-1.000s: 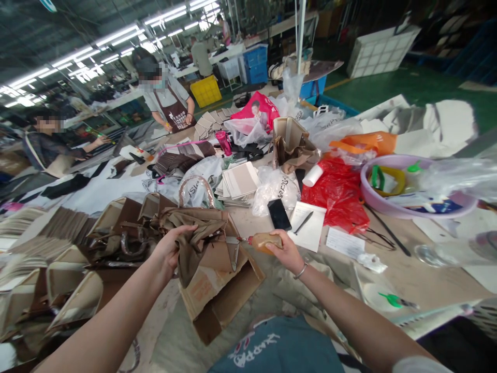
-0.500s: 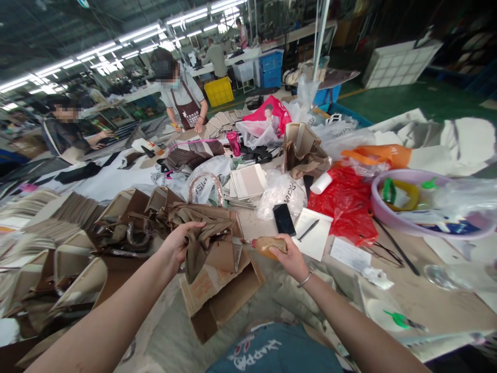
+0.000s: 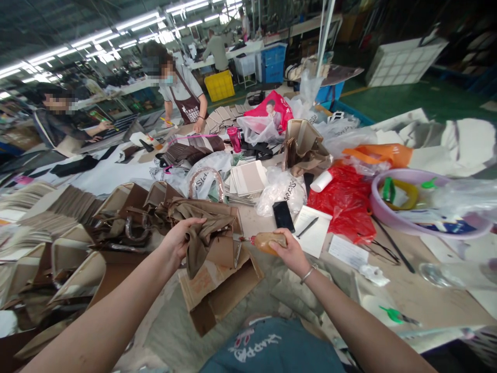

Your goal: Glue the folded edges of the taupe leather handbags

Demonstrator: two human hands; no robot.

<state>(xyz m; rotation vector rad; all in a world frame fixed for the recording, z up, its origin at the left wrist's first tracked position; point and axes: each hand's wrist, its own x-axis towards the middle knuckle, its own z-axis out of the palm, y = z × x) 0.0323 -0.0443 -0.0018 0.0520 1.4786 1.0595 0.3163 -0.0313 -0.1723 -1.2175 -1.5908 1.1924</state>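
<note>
My left hand [image 3: 179,239] is closed on a bunched brown fabric bag part [image 3: 204,228] that drapes over a cardboard box [image 3: 219,285]. My right hand [image 3: 289,252] grips a small amber squeeze bottle [image 3: 267,241], its red nozzle pointing left toward the brown fabric. The nozzle tip sits just beside the folded brown piece. A black phone [image 3: 283,216] and a white notepad with a pen [image 3: 312,230] lie just beyond my right hand.
Beige and brown bag pieces [image 3: 73,259] pile at the left. A red plastic bag [image 3: 344,199] and a lilac basin [image 3: 423,202] are at the right, card stacks [image 3: 248,178] in the middle. Two people [image 3: 178,88] work across the table.
The view has shifted slightly; both hands stay on the fabric and the bottle, with the bottle nozzle held close to the brown piece.
</note>
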